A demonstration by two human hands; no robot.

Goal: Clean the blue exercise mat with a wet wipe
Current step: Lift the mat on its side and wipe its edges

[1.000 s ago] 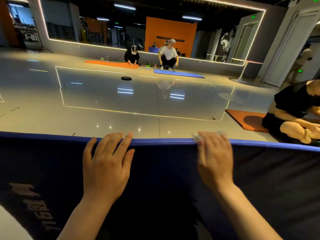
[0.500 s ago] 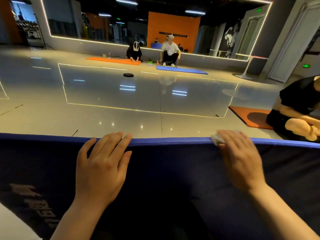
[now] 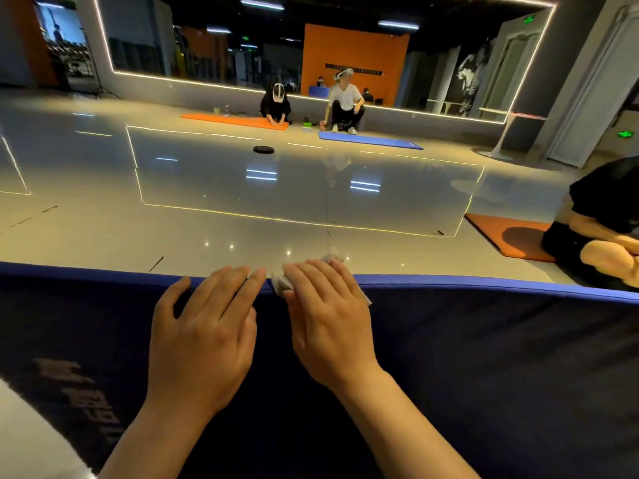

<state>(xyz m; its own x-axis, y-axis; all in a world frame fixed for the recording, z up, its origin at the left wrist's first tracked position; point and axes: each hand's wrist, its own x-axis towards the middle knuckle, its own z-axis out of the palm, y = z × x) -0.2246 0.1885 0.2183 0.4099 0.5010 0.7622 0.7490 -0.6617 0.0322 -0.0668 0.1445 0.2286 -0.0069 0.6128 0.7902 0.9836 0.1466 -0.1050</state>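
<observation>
Pressing one wet wipe (image 3: 281,285) flat-fingered, right hand (image 3: 328,316) joins flat left hand (image 3: 204,337) on one mat (image 3: 484,357).

Exercise mat (image 3: 484,357): dark navy, near black in shadow; far rim brighter blue-violet; faint brownish lettering at lower left. Wet wipe (image 3: 281,283): white-grey, slightly blurred. Floor (image 3: 207,202): glossy pale grey-beige, crossed by thin yellow-white reflected light lines. Far orange mat (image 3: 235,121) and near orange mat (image 3: 501,233): plain orange, latter with darker oval shadow. Far blue mat (image 3: 370,140): plain mid-blue. Disc (image 3: 263,149) on floor: black. Back wall panel (image 3: 356,57): orange with dark strip.
</observation>
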